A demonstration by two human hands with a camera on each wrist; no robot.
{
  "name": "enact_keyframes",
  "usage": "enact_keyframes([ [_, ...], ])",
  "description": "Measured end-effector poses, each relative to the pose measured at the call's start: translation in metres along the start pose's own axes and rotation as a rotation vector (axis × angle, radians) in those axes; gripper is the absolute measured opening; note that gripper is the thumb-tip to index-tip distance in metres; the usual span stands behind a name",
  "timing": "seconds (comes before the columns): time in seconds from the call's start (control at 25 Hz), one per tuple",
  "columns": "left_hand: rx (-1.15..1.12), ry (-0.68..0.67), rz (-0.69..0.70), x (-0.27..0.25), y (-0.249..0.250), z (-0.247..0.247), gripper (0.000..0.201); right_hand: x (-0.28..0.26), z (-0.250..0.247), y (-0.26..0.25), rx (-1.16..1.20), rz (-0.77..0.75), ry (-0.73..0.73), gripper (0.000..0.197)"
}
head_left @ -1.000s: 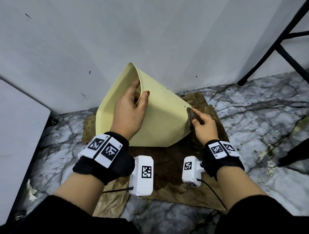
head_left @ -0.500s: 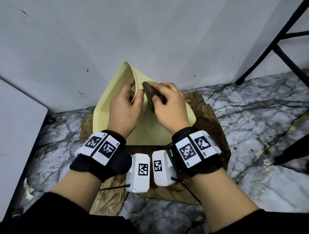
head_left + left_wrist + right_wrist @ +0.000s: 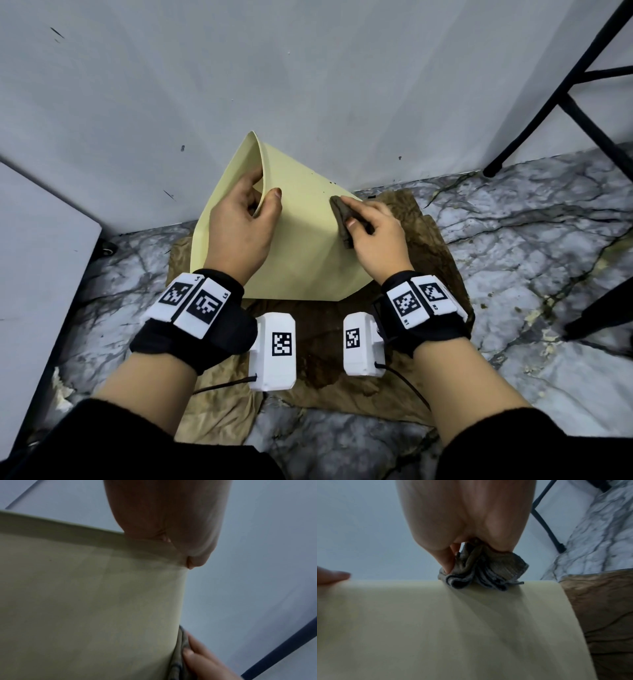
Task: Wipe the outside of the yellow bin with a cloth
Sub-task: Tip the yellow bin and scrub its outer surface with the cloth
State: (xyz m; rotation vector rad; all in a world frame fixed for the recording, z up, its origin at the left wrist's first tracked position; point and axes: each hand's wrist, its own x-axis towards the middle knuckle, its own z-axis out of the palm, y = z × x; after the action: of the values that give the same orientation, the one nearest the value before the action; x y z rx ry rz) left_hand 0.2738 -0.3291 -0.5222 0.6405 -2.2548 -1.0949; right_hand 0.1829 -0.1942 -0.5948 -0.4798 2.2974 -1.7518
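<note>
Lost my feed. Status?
Left hand grips bin rim. Right hand presses cloth on bin's side. Nothing in the way.

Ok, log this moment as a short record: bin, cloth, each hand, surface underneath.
bin: yellow bin tipped on its side, opening toward the left
cloth: dark bunched cloth pressed against the bin's outer wall
left hand: left hand grips the rim, fingers inside, thumb outside
right hand: right hand holds the cloth
underneath: brown paper on the marble floor

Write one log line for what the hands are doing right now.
left hand: grips tilted pale yellow plastic bin rim | right hand: presses crumpled grey-brown cloth on bin's outside | stage: wiping
</note>
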Motion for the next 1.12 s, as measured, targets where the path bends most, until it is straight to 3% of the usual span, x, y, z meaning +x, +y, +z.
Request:
enact_keyframes([
  [0.32, 0.087, -0.050, -0.016, 0.004, 0.012, -0.003, 0.035, 0.007, -0.013, 0.035, -0.015, 0.142, 0.041, 0.035],
  [0.52, 0.151, -0.087, -0.059, 0.010, 0.022, -0.002, 0.049, 0.002, -0.013, 0.035, -0.018, 0.121, 0.042, 0.035],
  [0.84, -0.085, 0.031, -0.161, 0.009, 0.011, -0.006, 0.036, -0.007, -0.007, 0.016, -0.095, 0.070, 0.017, 0.034],
  [1.12, -0.236, 0.053, -0.083, -0.001, 0.006, 0.001, 0.048, -0.007, 0.011, -0.043, -0.101, -0.242, 0.000, 0.034],
])
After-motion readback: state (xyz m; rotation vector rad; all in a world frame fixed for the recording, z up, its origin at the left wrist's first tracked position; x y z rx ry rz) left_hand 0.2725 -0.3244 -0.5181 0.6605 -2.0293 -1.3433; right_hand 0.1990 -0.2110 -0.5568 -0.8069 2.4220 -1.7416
